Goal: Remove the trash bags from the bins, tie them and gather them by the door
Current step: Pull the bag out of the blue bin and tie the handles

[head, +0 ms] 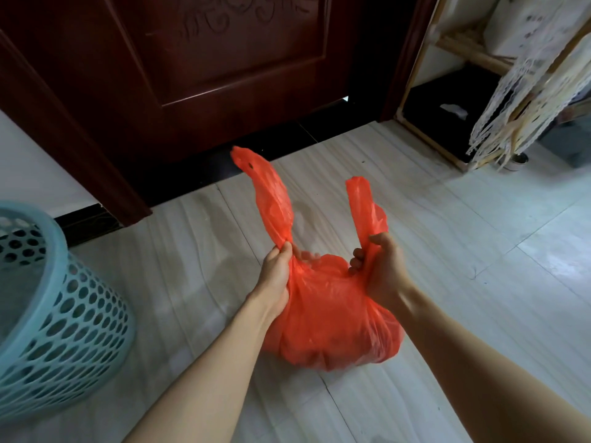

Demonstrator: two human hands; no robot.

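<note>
Turquoise plastic, perforated all over, the bin stands at the far left on the floor, apart from the action. Next comes the left hand, fingers curled tight round the base of the left handle of the red trash bag. The bag sits on the floor between the 2 hands, in front of the dark wooden door, its bulging body just below the wrists. The right hand pinches the right handle the same way. Both handles stand up loose, not yet knotted. The film looks thin, soft and slippery, light for its bulk and likely to tear if yanked, so the bunched handle roots are the sensible places to hold while crossing them into a knot
</note>
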